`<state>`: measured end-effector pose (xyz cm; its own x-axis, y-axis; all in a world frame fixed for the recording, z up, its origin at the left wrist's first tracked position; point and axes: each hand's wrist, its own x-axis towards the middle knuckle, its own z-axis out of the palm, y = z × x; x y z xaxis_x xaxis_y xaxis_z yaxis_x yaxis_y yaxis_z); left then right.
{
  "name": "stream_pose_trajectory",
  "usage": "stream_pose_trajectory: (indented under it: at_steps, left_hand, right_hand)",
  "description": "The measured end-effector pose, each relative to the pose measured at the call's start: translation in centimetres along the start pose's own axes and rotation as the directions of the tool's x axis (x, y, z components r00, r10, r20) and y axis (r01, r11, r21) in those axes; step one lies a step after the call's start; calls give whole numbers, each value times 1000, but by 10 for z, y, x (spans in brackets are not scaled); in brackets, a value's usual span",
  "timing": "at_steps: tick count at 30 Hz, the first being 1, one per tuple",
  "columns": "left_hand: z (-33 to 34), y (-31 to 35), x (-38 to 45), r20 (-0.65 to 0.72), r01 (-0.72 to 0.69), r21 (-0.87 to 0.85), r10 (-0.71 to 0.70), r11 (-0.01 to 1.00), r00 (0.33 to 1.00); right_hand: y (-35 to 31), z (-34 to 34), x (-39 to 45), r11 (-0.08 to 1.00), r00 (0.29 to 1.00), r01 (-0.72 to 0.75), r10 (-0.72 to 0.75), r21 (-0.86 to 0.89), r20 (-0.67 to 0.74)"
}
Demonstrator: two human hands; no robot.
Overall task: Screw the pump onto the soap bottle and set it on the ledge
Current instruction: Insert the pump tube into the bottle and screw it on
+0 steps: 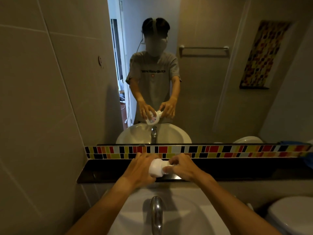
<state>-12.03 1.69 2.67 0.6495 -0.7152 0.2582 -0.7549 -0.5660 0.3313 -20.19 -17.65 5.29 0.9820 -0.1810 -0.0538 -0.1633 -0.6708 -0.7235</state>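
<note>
We hold bottle (156, 167) sideways above ledge (101, 172), over sink (186, 206). Left hand (138, 170) wraps bottle body. Right hand (182, 167) fingers closed round pump (167, 168) at neck. Screwing underway, we judge; tightness unclear. Placing on ledge remains.

Head-height view, forward and down, close over sink (177, 216), facing mirror (203, 82).
</note>
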Motion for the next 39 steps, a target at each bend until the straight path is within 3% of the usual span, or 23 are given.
stream_pose_trajectory:
  at_steps: [4,6,7,9,11,16,21,24,29,32,39]
  left_hand:
    - [2,-4,-5,75,68,-140,-58,988,995]
    - [2,-5,-9,102,137,-320,-109,937,989]
    - [1,-5,-11,117,171,-409,-135,896,984]
    - [0,-6,-13,151,239,-545,-186,804,971]
    - [-2,-7,-11,168,287,-646,-236,708,957]
    - [-6,4,5,192,307,-785,-260,538,946]
    - [-5,15,20,262,348,-822,-243,452,934]
    - [-5,17,23,235,329,-809,-245,488,941]
    - [-3,28,25,81,240,-690,-257,683,963]
    - [-2,27,19,66,216,-724,-247,655,967]
    - [-31,18,15,249,305,-883,-195,357,949]
  right_hand:
    - [-10,-6,4,998,993,-51,53,-24,102]
    - [-19,-12,4,985,994,-79,66,152,89]
    - [-23,-18,3,943,992,-117,100,312,72]
    - [-22,-29,5,753,976,-202,210,627,62]
    - [-17,-34,5,617,964,-231,251,752,90]
    - [-35,-17,3,729,992,-121,69,674,104]
    - [-59,-13,9,753,995,-56,99,656,-29]
    - [-61,-9,15,792,984,-34,134,610,-119]
    - [-61,8,15,822,907,-47,273,567,-321]
    - [-55,5,12,782,928,-57,271,621,-256]
    - [-54,-25,4,698,997,-77,75,712,35]
